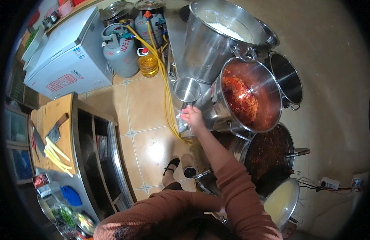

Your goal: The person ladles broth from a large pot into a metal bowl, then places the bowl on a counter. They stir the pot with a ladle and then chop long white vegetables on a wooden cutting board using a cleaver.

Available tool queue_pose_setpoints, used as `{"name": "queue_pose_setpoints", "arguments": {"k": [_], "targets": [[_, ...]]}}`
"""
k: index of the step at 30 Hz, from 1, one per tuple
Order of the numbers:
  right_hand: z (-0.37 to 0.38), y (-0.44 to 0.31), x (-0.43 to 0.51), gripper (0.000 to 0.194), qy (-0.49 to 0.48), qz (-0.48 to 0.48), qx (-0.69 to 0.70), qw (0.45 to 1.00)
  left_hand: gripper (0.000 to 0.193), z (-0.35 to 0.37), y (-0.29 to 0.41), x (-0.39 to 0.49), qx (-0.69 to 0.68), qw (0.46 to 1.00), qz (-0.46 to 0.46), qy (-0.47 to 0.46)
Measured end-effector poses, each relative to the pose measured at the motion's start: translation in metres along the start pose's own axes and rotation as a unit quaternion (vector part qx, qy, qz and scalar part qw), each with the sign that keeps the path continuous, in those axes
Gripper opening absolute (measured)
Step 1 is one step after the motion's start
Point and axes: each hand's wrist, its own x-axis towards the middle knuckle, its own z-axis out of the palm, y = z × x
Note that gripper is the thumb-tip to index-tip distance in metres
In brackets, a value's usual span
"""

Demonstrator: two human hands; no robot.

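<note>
My right hand [193, 117] is stretched forward with its fingers partly spread. Its fingertips are at the handle of a round stainless-steel dipper [187, 90]; whether they grip it is unclear. The dipper stands on a steel surface beside a tall steel stockpot [200, 51] with white contents. Right of the hand, a tilted steel pot [251, 94] contains a red, chunky, oily mixture. Below that, a wide pan [267, 154] of dark red sauce has a wooden-handled utensil [299, 153] in it. My left forearm bends behind my right arm, and the left hand is out of view.
Yellow gas hoses [166, 99] run from gas cylinders [120, 51] along the floor. A bottle of yellow oil [148, 63] stands near a chest freezer [68, 72]. A cleaver [55, 132] lies on the wooden board [50, 109]. Another steel pot [285, 76] and a pale-filled bowl [278, 207] are at right.
</note>
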Motion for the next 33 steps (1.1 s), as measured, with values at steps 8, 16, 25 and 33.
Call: {"name": "queue_pose_setpoints", "arguments": {"k": [8, 16, 25, 33], "targets": [[-0.032, 0.028, 0.058, 0.051, 0.114, -0.068, -0.232, 0.964, 0.031, -0.007, -0.005, 0.008, -0.007, 0.998, -0.056, -0.025], [-0.084, -0.090, -0.177, 0.049, -0.224, -0.169, -0.459, 0.843, 0.027, 0.037, -0.016, -0.008, 0.070, 0.993, -0.096, -0.024], [-0.323, -0.061, -0.574, 0.036, 0.516, -0.294, -0.125, 0.795, 0.027, 0.080, 0.008, -0.003, 0.258, 0.965, -0.043, 0.030], [-0.490, 0.084, -0.666, 0.054, 0.630, -0.005, -0.249, 0.736, 0.012, 0.086, -0.008, 0.013, 0.306, 0.937, 0.054, 0.162]]}}
